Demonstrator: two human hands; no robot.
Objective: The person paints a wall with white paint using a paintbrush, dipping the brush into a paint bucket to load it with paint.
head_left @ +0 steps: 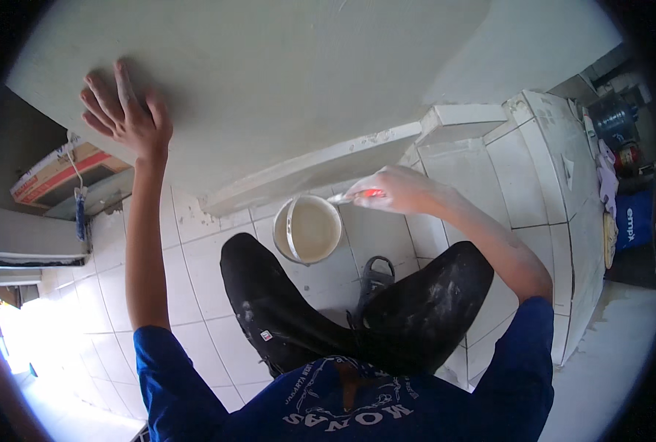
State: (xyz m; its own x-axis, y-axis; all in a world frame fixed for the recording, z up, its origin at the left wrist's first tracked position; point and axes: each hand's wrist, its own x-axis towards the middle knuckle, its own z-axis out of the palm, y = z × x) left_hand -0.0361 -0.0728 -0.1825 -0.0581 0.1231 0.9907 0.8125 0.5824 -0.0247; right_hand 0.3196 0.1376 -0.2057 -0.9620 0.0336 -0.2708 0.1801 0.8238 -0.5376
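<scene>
My left hand [130,121] lies flat on the pale grey wall [284,88], fingers spread, holding nothing. My right hand [398,189] is closed around a paintbrush [374,194]; a bit of its orange-red handle shows between the fingers. The brush's pale end points left and reaches the rim of a bucket, though its shape is hard to make out. That white bucket [281,230] stands on the floor in front of my knees. It holds a creamy off-white liquid, and its thin handle lies across the opening. White smears cover my right hand and forearm.
A low ledge [320,163] runs along the wall's foot to tiled steps [527,173] at right. White tiles [195,276] cover the floor. A flattened carton [70,173] leans at left. A blue bag [632,221] and a dark container [612,120] sit at far right.
</scene>
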